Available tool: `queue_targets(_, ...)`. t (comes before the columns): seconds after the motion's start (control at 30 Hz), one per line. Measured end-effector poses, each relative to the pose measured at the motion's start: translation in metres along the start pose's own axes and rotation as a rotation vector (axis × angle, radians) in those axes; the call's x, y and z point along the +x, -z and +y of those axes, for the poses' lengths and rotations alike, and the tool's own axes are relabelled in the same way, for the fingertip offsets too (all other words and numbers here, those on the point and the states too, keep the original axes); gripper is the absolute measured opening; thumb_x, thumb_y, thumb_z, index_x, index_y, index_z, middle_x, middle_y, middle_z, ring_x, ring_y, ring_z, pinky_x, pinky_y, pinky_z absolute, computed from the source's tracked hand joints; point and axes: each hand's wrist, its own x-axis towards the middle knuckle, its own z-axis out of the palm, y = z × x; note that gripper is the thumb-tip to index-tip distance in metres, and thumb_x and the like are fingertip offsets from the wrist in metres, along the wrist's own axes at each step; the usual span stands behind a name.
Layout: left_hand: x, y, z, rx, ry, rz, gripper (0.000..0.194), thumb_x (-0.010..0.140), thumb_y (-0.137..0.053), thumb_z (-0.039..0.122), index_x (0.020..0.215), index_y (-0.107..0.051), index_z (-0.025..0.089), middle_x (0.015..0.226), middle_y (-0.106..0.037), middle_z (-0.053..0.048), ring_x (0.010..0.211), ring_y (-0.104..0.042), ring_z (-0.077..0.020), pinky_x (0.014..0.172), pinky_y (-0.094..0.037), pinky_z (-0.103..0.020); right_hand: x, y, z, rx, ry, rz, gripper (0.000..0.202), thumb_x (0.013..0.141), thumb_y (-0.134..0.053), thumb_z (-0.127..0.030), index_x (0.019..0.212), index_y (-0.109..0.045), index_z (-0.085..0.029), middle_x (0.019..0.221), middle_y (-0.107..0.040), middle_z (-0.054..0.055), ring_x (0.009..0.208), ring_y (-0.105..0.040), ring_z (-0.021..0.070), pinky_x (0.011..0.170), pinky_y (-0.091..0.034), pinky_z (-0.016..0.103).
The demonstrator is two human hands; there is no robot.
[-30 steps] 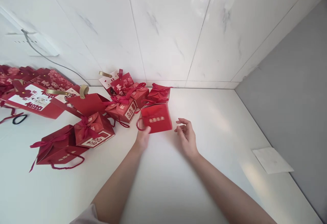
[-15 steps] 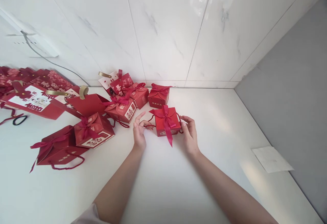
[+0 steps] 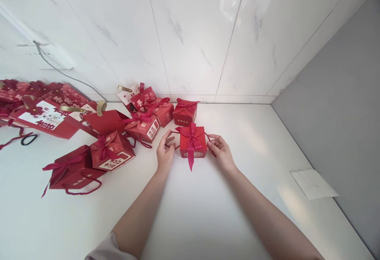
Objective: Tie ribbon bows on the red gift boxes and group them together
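Between my hands a red gift box (image 3: pixel 184 143) sits on the white tabletop, topped by a crimson ribbon bow whose tail hangs down its front. Dark red cord handles loop out from both of its sides. My left hand (image 3: pixel 165 151) is closed round the left cord handle (image 3: pixel 175 132). On the other side, my right hand (image 3: pixel 220 150) pinches the right cord handle (image 3: pixel 208 138) between thumb and fingers. Right behind this box stands another red box (image 3: pixel 184 118) with a ribbon on top.
To the left are several more ribboned red boxes (image 3: pixel 112 149) and red bags (image 3: pixel 44 117) with gold handles. A black loop (image 3: pixel 29 139) lies at far left. White paper (image 3: pixel 314 184) rests near the right edge. A marbled tile wall (image 3: pixel 196 34) closes off the back; a cable (image 3: pixel 69 77) runs along it.
The box has turned slightly so its front faces me more squarely. The fingers of my left hand have curled in round its cord. My view has shifted a little.
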Motion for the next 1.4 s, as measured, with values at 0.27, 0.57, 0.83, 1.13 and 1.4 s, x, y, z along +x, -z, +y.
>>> queue_targets(0.27, 0.002, 0.005, 0.01, 0.208, -0.129, 0.028, 0.073, 0.068, -0.058, 0.004, 0.135, -0.05, 0.032, 0.146, -0.045, -0.006, 0.117, -0.058, -0.0224, 0.08, -0.053, -0.028, 0.001, 0.004, -0.004, 0.283, -0.034, 0.09, 0.037, 0.073, -0.076, -0.037, 0.104, -0.06, -0.025, 0.072, -0.058, -0.005, 0.073, -0.061, 0.0116, 0.073, -0.052, 0.027)
queue_targets(0.57, -0.002, 0.038, 0.076, 0.843, -0.22, 0.072, 0.071, 0.072, -0.058, 0.013, 0.14, -0.041, 0.03, 0.131, -0.06, -0.002, 0.098, -0.066, -0.0212, 0.082, -0.053, -0.032, 0.0, 0.017, -0.061, 0.415, -0.036, 0.026, 0.024, 0.074, -0.078, -0.032, 0.09, -0.063, -0.022, 0.058, -0.042, -0.009, 0.051, -0.042, 0.006, 0.054, -0.045, 0.019)
queue_targets(0.83, -0.023, 0.05, 0.113, 1.062, -0.115, 0.083, 0.063, 0.076, -0.06, 0.023, 0.136, -0.043, 0.034, 0.122, -0.068, 0.0, 0.08, -0.066, -0.0214, 0.08, -0.05, -0.037, -0.016, 0.031, -0.095, 0.336, -0.08, -0.013, 0.017, 0.082, -0.067, -0.035, 0.091, -0.065, -0.021, 0.059, -0.045, -0.005, 0.054, -0.044, 0.0092, 0.057, -0.045, 0.023)
queue_targets(1.13, -0.046, 0.056, 0.12, 1.14, 0.095, -0.165, 0.061, 0.083, -0.057, 0.043, 0.139, -0.04, 0.027, 0.128, -0.064, -0.009, 0.075, -0.069, -0.0223, 0.074, -0.051, -0.038, -0.018, 0.042, -0.087, -0.166, -0.049, 0.052, 0.031, 0.08, -0.067, -0.045, 0.103, -0.065, -0.025, 0.094, -0.068, 0.004, 0.084, -0.062, 0.019, 0.078, -0.047, 0.033)
queue_targets(1.4, -0.057, 0.06, 0.162, 1.061, 0.21, -0.453, 0.049, 0.087, -0.048, 0.056, 0.13, -0.052, 0.033, 0.092, -0.073, 0.0, 0.057, -0.061, -0.0161, 0.053, -0.048, -0.029, -0.039, 0.016, -0.078, -0.67, 0.16, -0.05, 0.027, 0.087, -0.057, -0.046, 0.099, -0.06, -0.023, 0.09, -0.069, 0.004, 0.076, -0.063, 0.0187, 0.072, -0.047, 0.033)
